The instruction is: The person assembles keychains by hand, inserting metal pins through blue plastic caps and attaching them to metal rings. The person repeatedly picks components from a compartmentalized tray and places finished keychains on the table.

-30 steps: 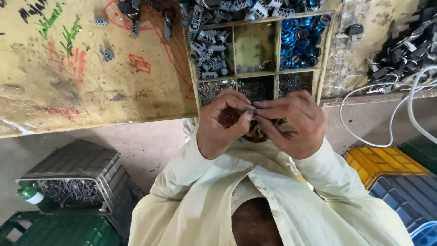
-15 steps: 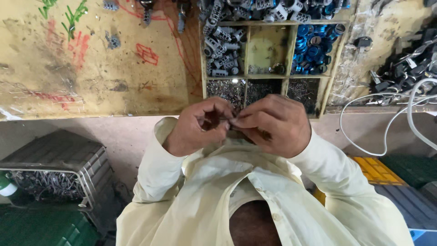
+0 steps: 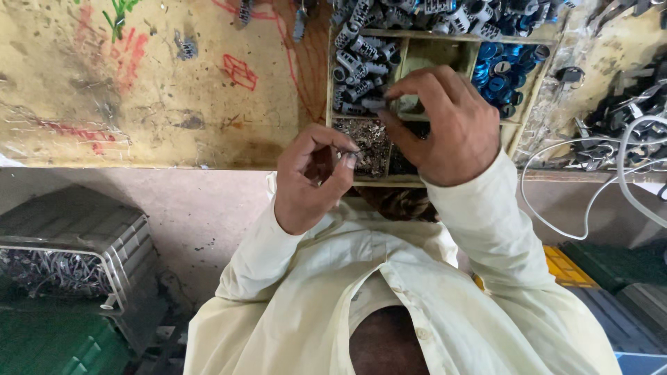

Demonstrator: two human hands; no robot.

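Note:
My left hand [image 3: 309,182] is raised in front of my chest, thumb and forefinger pinched on a small metal part [image 3: 352,155]. My right hand [image 3: 445,125] reaches over a wooden divided tray [image 3: 399,179] on the bench. Its thumb and forefinger close on a grey cylindrical part [image 3: 372,104] at the edge of the compartment of grey parts [image 3: 358,59]. A compartment of blue rings [image 3: 500,73] lies to the right of that hand. Small dark screws [image 3: 372,139] fill the compartment below it. Both sleeves are pale yellow.
The worn yellow bench top [image 3: 153,90] has red and green marks. Black parts and a white cable [image 3: 590,187] lie at the right. A grey crate of metal pieces [image 3: 69,257] sits on the floor at the left, a green crate [image 3: 48,340] below it, and yellow and dark crates [image 3: 577,267] at the right.
My hands were together on the small part before my chest. Now they are apart: the right hand has gone up to the tray's grey parts, and the left still holds the small part.

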